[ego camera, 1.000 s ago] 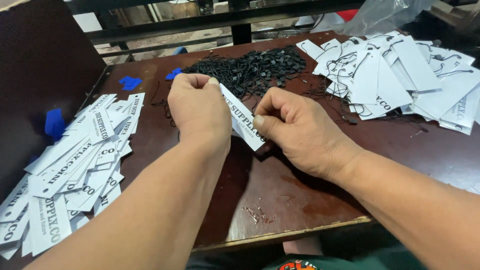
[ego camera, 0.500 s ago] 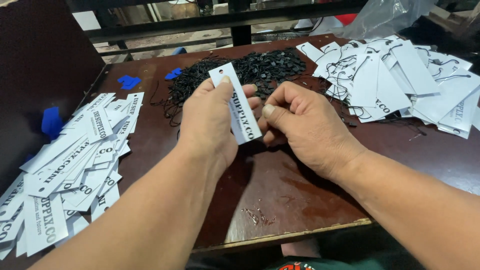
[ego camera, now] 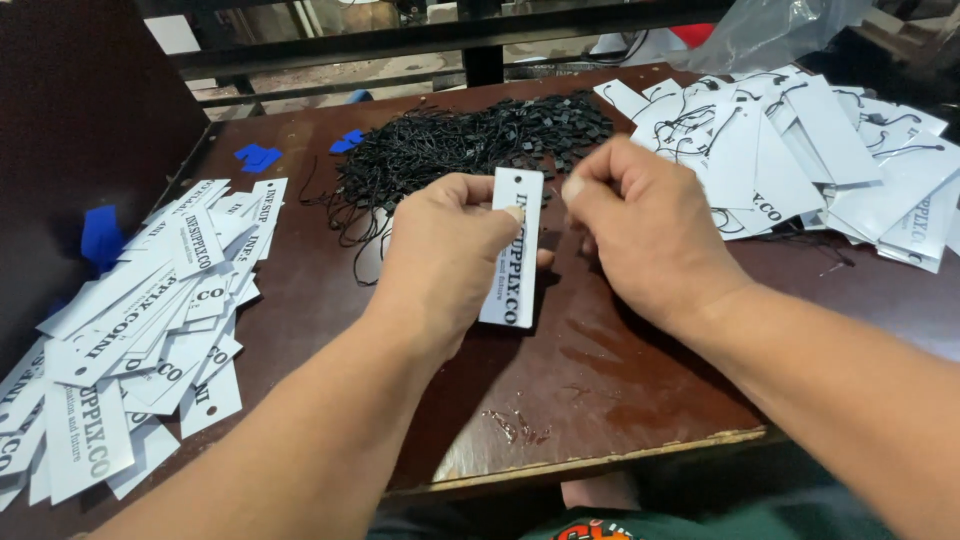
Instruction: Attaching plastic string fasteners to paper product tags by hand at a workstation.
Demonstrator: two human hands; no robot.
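Note:
My left hand (ego camera: 445, 255) pinches a white rectangular paper tag (ego camera: 515, 262) with black print, held upright over the brown table (ego camera: 600, 400). My right hand (ego camera: 645, 230) is curled with fingertips closed at the tag's top right edge; whether a black string is between them is hidden. Behind both hands lies a heap of black string loops with small fasteners (ego camera: 470, 140).
A spread pile of white tags without strings (ego camera: 140, 320) covers the table's left side. Tags with black strings attached (ego camera: 800, 150) are piled at the right. Blue scraps (ego camera: 258, 156) lie at the back left. The table's worn front edge (ego camera: 600, 455) is close to my body.
The tag has turned from slanting to upright and now hangs straight in my left hand. My right hand has lifted to the tag's top end.

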